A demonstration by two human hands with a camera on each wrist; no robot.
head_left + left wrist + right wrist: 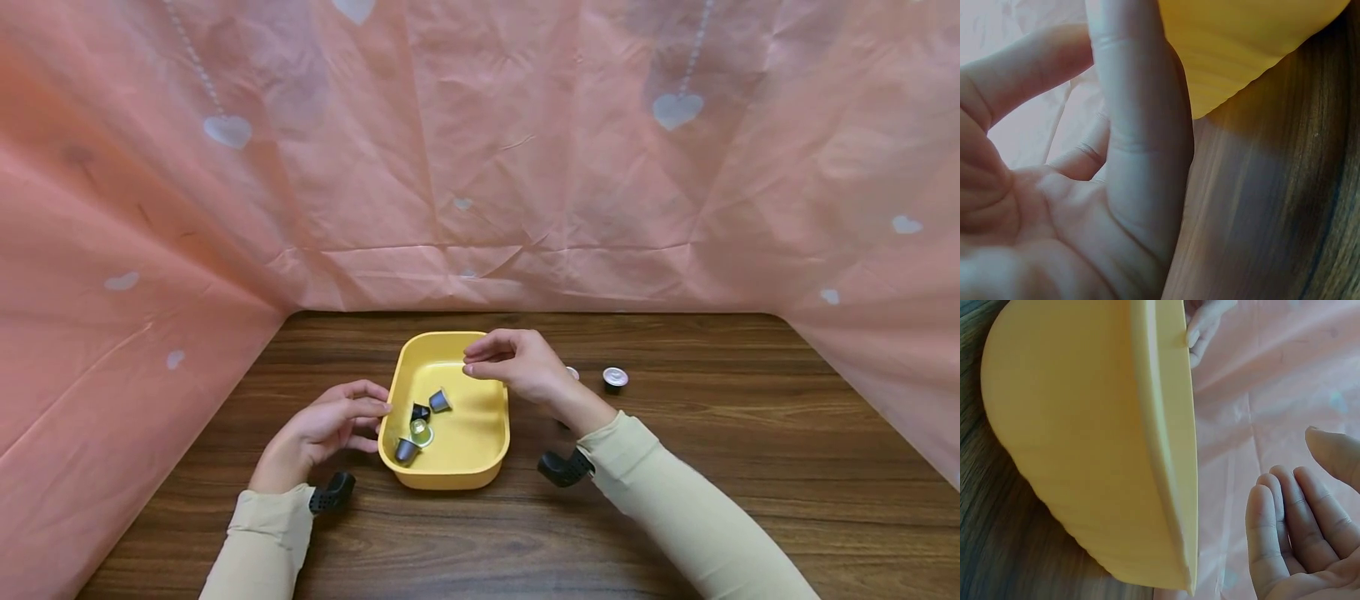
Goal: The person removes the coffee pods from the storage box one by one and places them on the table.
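A yellow rectangular bin (480, 442) stands on the wooden table, with several coffee capsules in its left part. These include a blue-grey capsule (438, 402), a black one (421, 412), a yellow-green one (421, 432) and a darker grey one (407, 451). My left hand (330, 422) touches the bin's left side, its fingertips at the rim. Over the right rim hovers my right hand (525, 367). In the right wrist view its fingers (1263, 531) are extended, thumb apart, and nothing is between them.
To the right of the bin lies a coffee capsule (615, 378) with a pale lid. Another capsule (573, 372) is mostly hidden behind my right hand. A pink curtain (480, 167) with heart prints encloses the back and sides of the wooden table (712, 467).
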